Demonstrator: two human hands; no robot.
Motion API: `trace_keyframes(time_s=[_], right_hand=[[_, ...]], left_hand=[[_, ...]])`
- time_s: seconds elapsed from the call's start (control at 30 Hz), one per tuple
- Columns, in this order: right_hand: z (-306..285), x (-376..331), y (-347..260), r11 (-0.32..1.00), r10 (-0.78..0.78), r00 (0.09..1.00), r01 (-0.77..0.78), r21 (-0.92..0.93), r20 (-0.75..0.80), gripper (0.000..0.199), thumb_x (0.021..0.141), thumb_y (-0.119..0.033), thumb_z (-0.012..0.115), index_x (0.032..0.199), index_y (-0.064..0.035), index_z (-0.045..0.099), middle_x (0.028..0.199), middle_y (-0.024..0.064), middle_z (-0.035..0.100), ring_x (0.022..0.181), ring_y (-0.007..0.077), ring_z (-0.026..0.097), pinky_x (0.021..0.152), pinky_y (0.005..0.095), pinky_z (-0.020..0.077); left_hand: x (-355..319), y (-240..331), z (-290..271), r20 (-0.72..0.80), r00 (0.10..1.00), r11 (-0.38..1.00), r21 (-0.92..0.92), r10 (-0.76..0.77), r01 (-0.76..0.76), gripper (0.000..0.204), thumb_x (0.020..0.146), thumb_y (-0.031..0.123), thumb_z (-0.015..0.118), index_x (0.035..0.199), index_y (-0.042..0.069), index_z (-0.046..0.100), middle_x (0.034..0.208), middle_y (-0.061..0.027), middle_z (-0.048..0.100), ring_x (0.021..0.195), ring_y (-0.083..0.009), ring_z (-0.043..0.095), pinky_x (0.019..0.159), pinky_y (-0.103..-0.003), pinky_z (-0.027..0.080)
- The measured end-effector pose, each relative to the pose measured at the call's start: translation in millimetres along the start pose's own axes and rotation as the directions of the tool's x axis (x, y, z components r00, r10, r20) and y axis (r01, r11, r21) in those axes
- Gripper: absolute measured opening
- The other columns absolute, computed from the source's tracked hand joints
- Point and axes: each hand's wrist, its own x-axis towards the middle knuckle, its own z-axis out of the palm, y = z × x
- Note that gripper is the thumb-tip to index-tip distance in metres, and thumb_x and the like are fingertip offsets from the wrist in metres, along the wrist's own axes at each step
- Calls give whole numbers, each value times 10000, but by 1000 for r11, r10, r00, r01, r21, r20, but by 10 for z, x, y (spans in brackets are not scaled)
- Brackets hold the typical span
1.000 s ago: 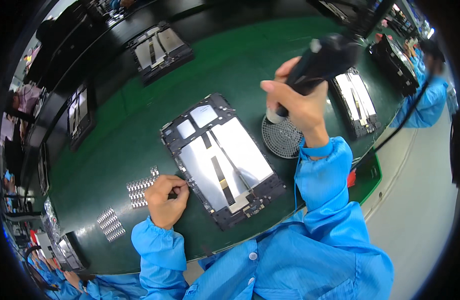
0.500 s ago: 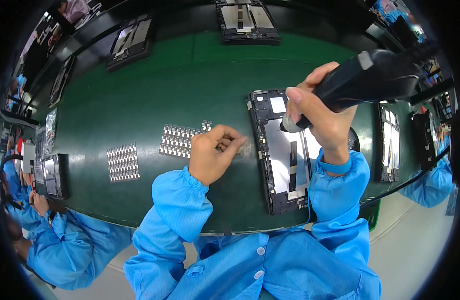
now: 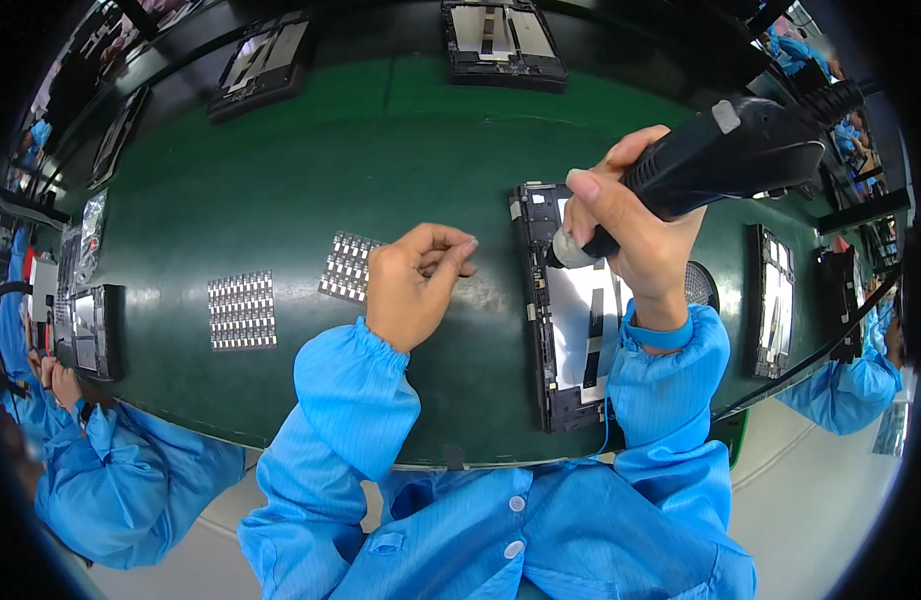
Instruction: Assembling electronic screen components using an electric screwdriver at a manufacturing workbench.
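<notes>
My right hand (image 3: 648, 240) is wrapped round a thick black electric screwdriver (image 3: 725, 155), its tip pointing down at the upper left edge of an opened, tablet-like device (image 3: 570, 320). Whether the tip touches is hard to see. That device has a black frame and silvery inner panels; my right hand and sleeve cover part of it. Left of it, my left hand (image 3: 408, 285) hovers above the table with thumb and fingertips pinched together; anything between them is too small to make out. Beneath and behind this hand lies a sheet of small white-and-black parts (image 3: 346, 266), partly hidden.
Another sheet of small parts (image 3: 243, 310) lies further left. Similar opened devices stand at the back (image 3: 505, 45), back left (image 3: 260, 65), right (image 3: 770, 300) and left (image 3: 98, 330). A blue wrist strap (image 3: 660, 334) circles my right wrist. A co-worker in blue (image 3: 130, 490) sits at left.
My left hand has moved slightly left and up, covering more of the nearer parts sheet. The screwdriver tip has shifted a little to the left, toward the device's edge.
</notes>
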Motion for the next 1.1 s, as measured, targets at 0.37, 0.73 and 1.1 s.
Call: trace_keyframes(time_s=[0.37,0.73,1.1], right_hand=[[17,8,82,999,37,999,-37,-15,5,246,734,85,706,891,18,529,654,65,579,501,110,571,450,229,452],[64,-70,-40,999,30,998,-29,-21,58,281,722,58,725,886,-8,506,641,68,580,518,112,583,481,226,470],[95,-113,-97,992,-3,981,27,-124,193,313,784,40,652,916,-65,387,604,86,516,479,157,537,504,299,481]], left_hand=[[14,21,-43,-53,997,997,57,61,-58,133,902,-12,533,1008,-46,606,847,-81,656,691,-119,633,613,-217,503],[-143,197,216,203,926,890,273,317,-365,201,739,30,722,915,-39,653,924,-129,640,680,-175,647,584,-268,518],[-133,168,293,238,914,883,264,329,-387,119,784,35,668,874,-41,650,872,-157,640,700,-294,643,613,-341,523]])
